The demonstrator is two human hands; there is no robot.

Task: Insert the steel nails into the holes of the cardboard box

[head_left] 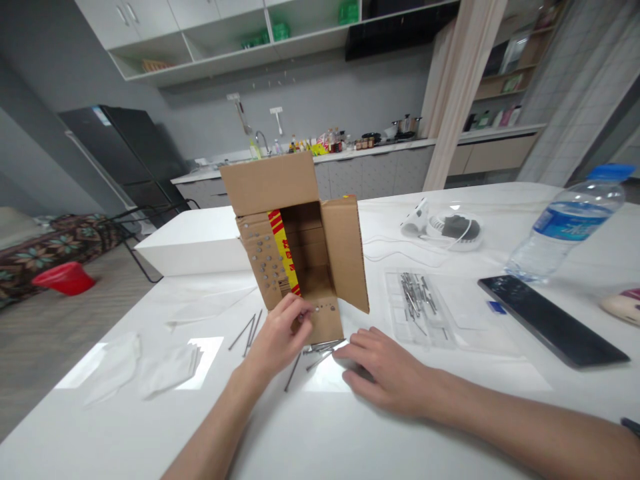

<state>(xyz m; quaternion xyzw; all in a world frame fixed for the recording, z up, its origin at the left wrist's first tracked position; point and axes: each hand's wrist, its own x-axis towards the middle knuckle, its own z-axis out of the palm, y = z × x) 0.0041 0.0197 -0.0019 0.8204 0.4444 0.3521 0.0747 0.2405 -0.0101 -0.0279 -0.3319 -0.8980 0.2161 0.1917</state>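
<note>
An open cardboard box (295, 240) stands on its side on the white table (320, 427), flaps spread, with nail heads dotted over its front faces. My left hand (280, 333) grips the box's lower front edge, fingertips at a nail there. My right hand (385, 370) lies palm down on the table just right of the box, fingers spread over a loose pile of nails (320, 350). A few more nails (247, 330) lie to the left of my left hand.
A clear plastic tray (425, 307) holds several nails. A dark phone (550, 320) and a water bottle (565, 227) sit at the right. White tissues (145, 367) lie at the left, a white box (193, 243) behind, a corded device (445, 227) farther back.
</note>
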